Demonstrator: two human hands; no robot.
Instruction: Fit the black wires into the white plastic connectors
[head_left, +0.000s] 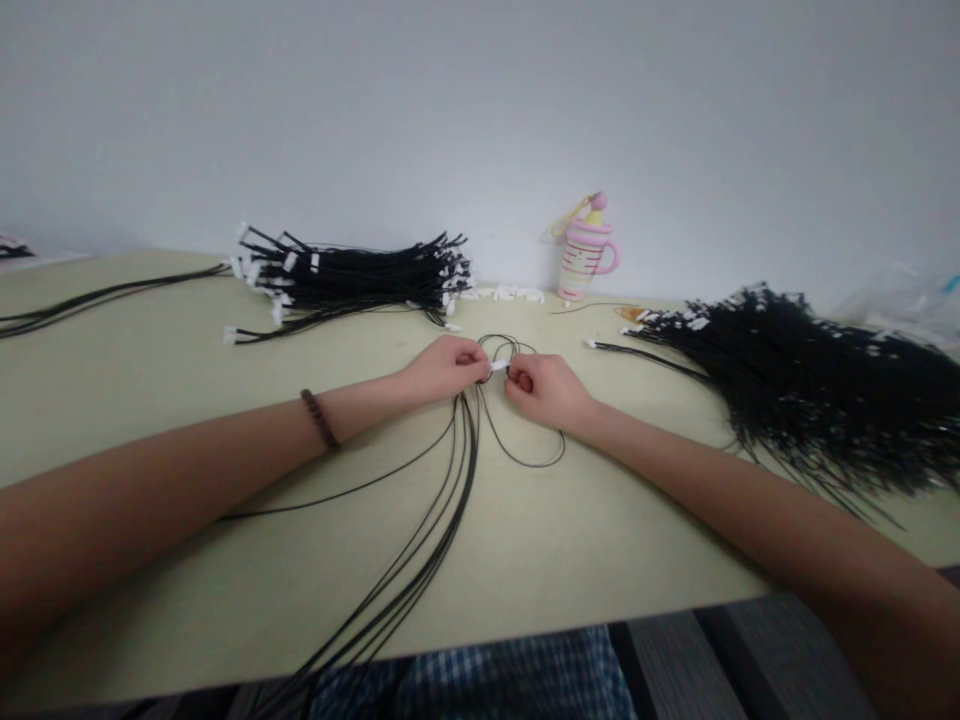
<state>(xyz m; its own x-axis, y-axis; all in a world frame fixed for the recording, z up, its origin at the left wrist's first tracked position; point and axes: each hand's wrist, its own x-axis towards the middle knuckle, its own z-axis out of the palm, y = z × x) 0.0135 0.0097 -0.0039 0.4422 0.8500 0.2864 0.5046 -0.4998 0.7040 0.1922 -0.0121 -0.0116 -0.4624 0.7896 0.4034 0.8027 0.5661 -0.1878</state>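
Observation:
My left hand (450,368) pinches a small white connector (499,366) at the middle of the table. Thin black wires (466,455) run from under this hand down over the table's front edge. Close beside it, my right hand (546,388) is closed at the connector's other end, with its fingertips pinched on what looks like a thin black wire. A loop of black wire (525,464) lies on the table below and between the hands, and smaller loops curl just behind them. The exact join at the fingertips is too small to make out.
A thick bundle of black cables with white connectors (360,275) lies at the back left. A larger black wire pile (817,385) covers the right side. Loose white connectors (502,293) and a pink cup (583,262) stand along the wall.

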